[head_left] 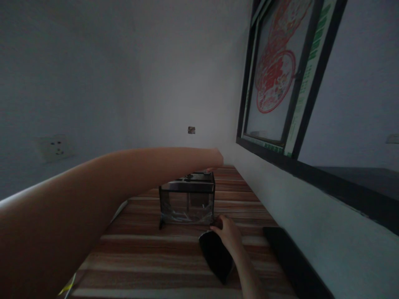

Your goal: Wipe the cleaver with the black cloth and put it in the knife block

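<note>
Glass tank [187, 200] sits mid-table [149, 249] between the hands — left hand [215, 160] reaching over its dark lid, grip hidden from view, right hand [229, 232] closed on a black pouch [215, 255] just before it.

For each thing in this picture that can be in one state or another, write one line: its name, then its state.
Clear tank: upright on the striped table, dark lid on.
Left hand: reaching over the tank's lid; fingers hidden.
Right hand: gripping a dark flat object.
Wall socket: nothing plugged in.
Framed poster: hanging on the wall.
</note>
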`<state>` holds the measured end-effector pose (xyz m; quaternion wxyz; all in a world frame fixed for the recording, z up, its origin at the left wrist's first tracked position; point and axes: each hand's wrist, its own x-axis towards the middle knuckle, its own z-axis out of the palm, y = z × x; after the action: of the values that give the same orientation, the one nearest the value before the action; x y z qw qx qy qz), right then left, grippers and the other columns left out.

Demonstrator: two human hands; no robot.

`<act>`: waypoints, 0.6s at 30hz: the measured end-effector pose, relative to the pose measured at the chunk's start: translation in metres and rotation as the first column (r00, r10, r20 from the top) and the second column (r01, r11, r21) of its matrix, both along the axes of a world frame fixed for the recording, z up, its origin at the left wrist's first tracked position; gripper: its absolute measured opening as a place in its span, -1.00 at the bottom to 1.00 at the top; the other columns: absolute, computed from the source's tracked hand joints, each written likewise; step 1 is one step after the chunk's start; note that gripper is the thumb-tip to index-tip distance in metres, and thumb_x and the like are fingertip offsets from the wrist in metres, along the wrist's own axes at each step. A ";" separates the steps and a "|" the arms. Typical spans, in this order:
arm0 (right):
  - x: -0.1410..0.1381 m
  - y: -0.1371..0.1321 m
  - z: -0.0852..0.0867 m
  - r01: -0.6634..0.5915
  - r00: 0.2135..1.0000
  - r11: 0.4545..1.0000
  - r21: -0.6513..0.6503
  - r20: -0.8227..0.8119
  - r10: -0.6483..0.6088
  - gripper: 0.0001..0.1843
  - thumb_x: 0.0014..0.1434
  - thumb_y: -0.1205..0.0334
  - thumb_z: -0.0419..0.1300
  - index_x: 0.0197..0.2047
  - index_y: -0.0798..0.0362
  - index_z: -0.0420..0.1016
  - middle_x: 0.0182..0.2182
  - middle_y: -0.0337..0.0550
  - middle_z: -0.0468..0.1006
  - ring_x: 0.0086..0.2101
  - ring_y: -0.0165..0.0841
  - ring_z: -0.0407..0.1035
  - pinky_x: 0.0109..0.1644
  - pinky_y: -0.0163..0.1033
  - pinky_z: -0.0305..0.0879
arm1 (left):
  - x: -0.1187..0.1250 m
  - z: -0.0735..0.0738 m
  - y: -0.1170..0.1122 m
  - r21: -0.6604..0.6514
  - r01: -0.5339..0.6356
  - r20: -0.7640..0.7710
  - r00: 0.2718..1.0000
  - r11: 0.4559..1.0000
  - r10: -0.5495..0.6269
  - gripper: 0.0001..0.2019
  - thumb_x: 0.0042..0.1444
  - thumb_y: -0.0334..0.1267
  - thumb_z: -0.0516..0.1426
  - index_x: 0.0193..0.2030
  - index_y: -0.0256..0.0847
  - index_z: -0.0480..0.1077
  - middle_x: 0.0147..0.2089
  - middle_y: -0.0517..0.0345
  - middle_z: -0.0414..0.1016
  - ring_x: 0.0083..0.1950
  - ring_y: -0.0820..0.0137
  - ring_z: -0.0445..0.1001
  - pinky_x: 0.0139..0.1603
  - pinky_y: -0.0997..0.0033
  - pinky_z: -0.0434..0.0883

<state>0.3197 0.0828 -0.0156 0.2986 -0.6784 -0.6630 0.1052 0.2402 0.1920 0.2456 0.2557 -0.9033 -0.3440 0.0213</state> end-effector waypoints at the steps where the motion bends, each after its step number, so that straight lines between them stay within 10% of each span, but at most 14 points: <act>1: 0.001 0.001 -0.001 -0.003 1.000 1.000 0.008 -0.018 0.003 -0.79 0.05 0.20 0.30 -0.22 0.08 0.50 -0.25 0.00 0.59 -0.17 -0.15 0.45 -0.15 -0.23 0.25 | 0.000 0.004 -0.007 -0.005 -0.013 -0.046 0.999 1.000 0.013 -0.70 -0.44 -0.37 0.40 -0.45 -0.04 0.57 -0.36 0.16 0.62 -0.15 0.10 0.49 -0.13 0.16 0.34; 7: 0.006 0.004 -0.007 -0.038 0.985 0.997 0.070 -0.168 0.050 -0.83 0.00 0.15 0.31 -0.32 0.00 0.48 -0.33 -0.12 0.59 -0.26 -0.19 0.47 -0.21 -0.24 0.28 | -0.012 0.036 -0.062 0.043 0.098 -0.166 0.982 0.994 -0.089 -0.94 -0.07 -0.34 0.27 -0.39 -0.15 0.53 -0.22 0.06 0.61 -0.08 0.22 0.49 0.03 0.21 0.26; 12: 0.009 0.007 -0.009 -0.062 0.944 0.987 0.151 -0.312 0.107 -0.70 -0.03 0.07 0.31 -0.23 0.00 0.44 -0.32 -0.12 0.56 -0.29 -0.19 0.45 -0.23 -0.20 0.30 | -0.077 0.049 -0.128 0.169 0.472 -0.001 0.878 0.865 -0.479 -0.82 0.18 -0.23 0.10 -0.12 -0.16 0.45 -0.17 0.06 0.56 -0.05 0.32 0.47 0.14 0.26 0.20; 15: 0.010 0.009 -0.006 -0.056 0.905 0.978 0.202 -0.403 0.135 -0.60 -0.05 0.01 0.29 -0.18 0.00 0.38 -0.43 -0.21 0.50 -0.40 -0.23 0.41 -0.30 -0.20 0.30 | -0.143 0.017 -0.159 0.145 0.464 0.352 0.802 0.874 -0.484 -0.78 0.23 -0.23 0.04 -0.03 -0.14 0.41 -0.11 0.09 0.53 -0.04 0.35 0.44 0.18 0.26 0.19; 18: 0.014 0.010 0.000 -0.024 0.864 0.965 0.261 -0.481 0.151 -0.67 -0.06 -0.05 0.26 -0.37 -0.03 0.31 -0.53 -0.27 0.41 -0.45 -0.26 0.36 -0.33 -0.20 0.30 | -0.207 -0.049 -0.163 0.025 0.369 0.729 0.630 0.929 -0.270 -0.80 0.22 -0.25 0.03 -0.09 -0.12 0.42 -0.15 0.12 0.53 -0.06 0.35 0.45 0.08 0.32 0.30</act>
<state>0.3337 0.0929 -0.0153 0.5354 -0.5553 -0.6019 0.2066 0.0334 0.0288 0.1963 0.0420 -0.8988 -0.2484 -0.3586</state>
